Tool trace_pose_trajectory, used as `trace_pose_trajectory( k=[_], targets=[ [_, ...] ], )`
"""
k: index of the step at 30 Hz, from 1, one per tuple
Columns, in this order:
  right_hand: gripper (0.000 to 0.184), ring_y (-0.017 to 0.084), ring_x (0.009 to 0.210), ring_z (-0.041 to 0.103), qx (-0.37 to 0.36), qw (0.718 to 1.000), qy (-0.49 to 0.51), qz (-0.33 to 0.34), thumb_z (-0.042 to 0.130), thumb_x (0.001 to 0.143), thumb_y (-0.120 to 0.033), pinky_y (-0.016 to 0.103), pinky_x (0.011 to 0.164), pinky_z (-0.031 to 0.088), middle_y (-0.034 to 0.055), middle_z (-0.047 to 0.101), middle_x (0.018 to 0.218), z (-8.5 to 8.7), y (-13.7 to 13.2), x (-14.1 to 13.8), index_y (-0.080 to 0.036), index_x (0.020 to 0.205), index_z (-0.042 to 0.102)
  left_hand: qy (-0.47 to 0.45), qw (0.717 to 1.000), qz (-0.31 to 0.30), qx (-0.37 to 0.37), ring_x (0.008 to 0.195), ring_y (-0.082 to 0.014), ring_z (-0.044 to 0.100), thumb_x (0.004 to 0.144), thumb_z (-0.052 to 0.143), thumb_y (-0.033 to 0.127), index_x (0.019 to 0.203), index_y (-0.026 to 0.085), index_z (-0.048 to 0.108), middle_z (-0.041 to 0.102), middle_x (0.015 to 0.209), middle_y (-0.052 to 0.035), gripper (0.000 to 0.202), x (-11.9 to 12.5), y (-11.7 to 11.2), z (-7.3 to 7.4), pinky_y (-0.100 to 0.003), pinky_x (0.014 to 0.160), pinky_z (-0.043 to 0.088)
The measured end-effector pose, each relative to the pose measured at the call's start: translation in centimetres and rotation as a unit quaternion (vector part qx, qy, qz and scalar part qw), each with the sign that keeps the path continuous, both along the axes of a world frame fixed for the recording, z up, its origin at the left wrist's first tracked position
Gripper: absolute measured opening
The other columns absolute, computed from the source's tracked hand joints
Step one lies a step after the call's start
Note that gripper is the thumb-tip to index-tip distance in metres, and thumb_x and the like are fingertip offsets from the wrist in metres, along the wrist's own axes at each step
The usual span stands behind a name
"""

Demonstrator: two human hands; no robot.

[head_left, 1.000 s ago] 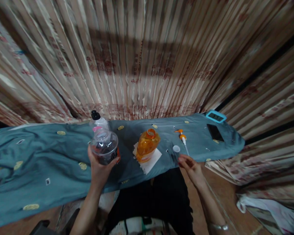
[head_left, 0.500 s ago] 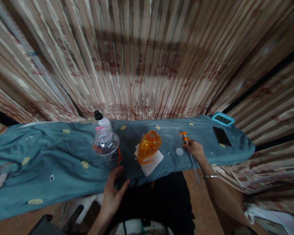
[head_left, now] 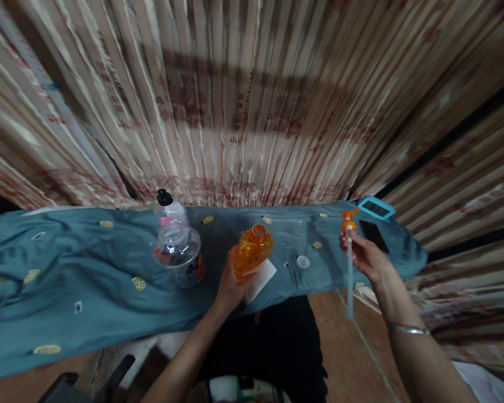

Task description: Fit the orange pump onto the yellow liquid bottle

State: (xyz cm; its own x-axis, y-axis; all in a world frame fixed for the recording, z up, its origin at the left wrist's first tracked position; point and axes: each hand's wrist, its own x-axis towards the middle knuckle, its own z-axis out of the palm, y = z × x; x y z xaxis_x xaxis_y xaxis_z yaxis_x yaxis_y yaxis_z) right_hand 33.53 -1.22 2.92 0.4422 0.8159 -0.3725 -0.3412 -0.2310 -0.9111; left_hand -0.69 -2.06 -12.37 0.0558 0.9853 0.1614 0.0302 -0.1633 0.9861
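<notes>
My left hand (head_left: 233,282) is wrapped round the lower part of an orange see-through bottle (head_left: 253,250). The bottle's mouth is uncapped and faces up. Under it lies a white paper sheet (head_left: 262,281), partly hidden by the bottle and my hand. Raised at the right, my right hand (head_left: 367,254) grips an orange pump head (head_left: 348,221) by its collar. The pump's long pale tube (head_left: 350,282) hangs straight down from it. A small round white cap (head_left: 303,261) lies on the cloth between my two hands.
Left of the orange bottle stands a clear wide plastic jar (head_left: 180,254), with a black-capped clear bottle (head_left: 170,208) behind it. At the right end are a blue-framed digital clock (head_left: 377,208) and a dark phone (head_left: 373,236). A teal patterned cloth (head_left: 96,263) covers the narrow table; a pleated curtain (head_left: 235,101) hangs behind.
My left hand has moved from beside the clear jar onto the orange bottle and closed round it. My right hand has lifted the pump up off the cloth and to the right.
</notes>
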Motion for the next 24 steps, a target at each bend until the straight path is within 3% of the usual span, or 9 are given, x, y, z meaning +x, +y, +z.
trace_pose_trajectory(
  k=[1, 3, 4, 6, 10, 15, 20, 24],
  targets=[
    [0.019, 0.004, 0.056, 0.061, 0.032, 0.999, 0.041, 0.000, 0.080, 0.097, -0.023, 0.010, 0.050, 0.051, -0.0023, 0.067, 0.072, 1.2, 0.0, -0.8, -0.013, 0.084, 0.071, -0.008, 1.000, 0.000, -0.002, 0.136, -0.0336, 0.071, 0.076, 0.090, 0.040, 0.143, 0.025, 0.054, 0.072, 0.144, -0.0120, 0.077, 0.1, 0.2, 0.0, -0.054, 0.119, 0.055],
    [0.052, 0.003, 0.059, 0.063, 0.099, 0.990, 0.097, -0.001, 0.111, 0.048, -0.029, 0.006, 0.056, 0.054, -0.0043, 0.069, 0.074, 3.4, 0.3, -2.7, -0.016, 0.082, 0.074, -0.018, 1.000, -0.006, -0.009, 0.129, -0.0338, 0.074, 0.075, 0.091, 0.042, 0.136, 0.024, 0.056, 0.076, 0.138, -0.0112, 0.072, 0.0, 0.4, -0.1, -0.054, 0.115, 0.058],
    [0.066, 0.003, 0.060, 0.064, 0.125, 0.986, 0.110, -0.005, 0.114, 0.028, -0.029, 0.005, 0.057, 0.055, -0.0050, 0.070, 0.073, 4.4, 0.7, -3.6, -0.017, 0.081, 0.076, -0.020, 1.000, -0.013, -0.013, 0.127, -0.0339, 0.075, 0.074, 0.092, 0.043, 0.134, 0.024, 0.057, 0.077, 0.135, -0.0109, 0.071, -0.1, 0.5, 0.0, -0.054, 0.114, 0.059],
    [0.072, 0.004, 0.060, 0.066, 0.178, 0.977, 0.120, -0.021, 0.113, 0.017, -0.031, 0.005, 0.057, 0.056, -0.0062, 0.073, 0.074, 6.1, 1.7, -5.3, -0.018, 0.078, 0.076, -0.023, 0.999, -0.024, -0.020, 0.124, -0.0340, 0.076, 0.073, 0.093, 0.046, 0.133, 0.024, 0.058, 0.078, 0.133, -0.0106, 0.072, -0.4, 0.7, 0.0, -0.054, 0.111, 0.060],
    [0.068, 0.007, 0.065, 0.072, 0.284, 0.954, 0.090, -0.024, 0.113, 0.021, -0.038, 0.008, 0.065, 0.061, -0.0058, 0.075, 0.074, 8.2, 3.9, -8.1, -0.017, 0.075, 0.078, -0.040, 0.999, -0.030, -0.014, 0.126, -0.0345, 0.075, 0.072, 0.094, 0.049, 0.133, 0.023, 0.059, 0.078, 0.134, -0.0116, 0.075, -0.6, 0.7, 0.2, -0.054, 0.112, 0.059],
    [0.057, 0.011, 0.067, 0.076, 0.384, 0.923, 0.004, 0.002, 0.113, 0.041, -0.045, 0.013, 0.065, 0.064, -0.0023, 0.077, 0.074, 9.1, 5.3, -10.8, -0.018, 0.080, 0.081, -0.064, 0.997, -0.039, -0.020, 0.126, -0.0349, 0.075, 0.072, 0.095, 0.052, 0.136, 0.022, 0.058, 0.077, 0.134, -0.0134, 0.080, -0.5, 0.7, 0.1, -0.054, 0.114, 0.057],
    [0.053, 0.011, 0.065, 0.074, 0.411, 0.909, -0.060, 0.026, 0.111, 0.049, -0.049, 0.012, 0.060, 0.061, 0.0000, 0.077, 0.076, 10.0, 4.5, -12.5, -0.019, 0.083, 0.083, -0.099, 0.993, -0.047, -0.049, 0.133, -0.0375, 0.072, 0.071, 0.095, 0.051, 0.140, 0.021, 0.055, 0.074, 0.141, -0.0165, 0.086, -0.1, 0.5, -0.1, -0.056, 0.117, 0.055],
    [0.044, 0.012, 0.070, 0.076, 0.432, 0.892, -0.110, 0.071, 0.108, 0.059, -0.049, 0.016, 0.067, 0.064, 0.0002, 0.078, 0.079, 11.0, 2.8, -14.2, -0.022, 0.086, 0.085, -0.092, 0.994, -0.038, -0.047, 0.134, -0.0374, 0.072, 0.070, 0.096, 0.045, 0.139, 0.022, 0.057, 0.075, 0.140, -0.0143, 0.082, -0.1, 0.4, 0.1, -0.055, 0.118, 0.054]
  ],
)
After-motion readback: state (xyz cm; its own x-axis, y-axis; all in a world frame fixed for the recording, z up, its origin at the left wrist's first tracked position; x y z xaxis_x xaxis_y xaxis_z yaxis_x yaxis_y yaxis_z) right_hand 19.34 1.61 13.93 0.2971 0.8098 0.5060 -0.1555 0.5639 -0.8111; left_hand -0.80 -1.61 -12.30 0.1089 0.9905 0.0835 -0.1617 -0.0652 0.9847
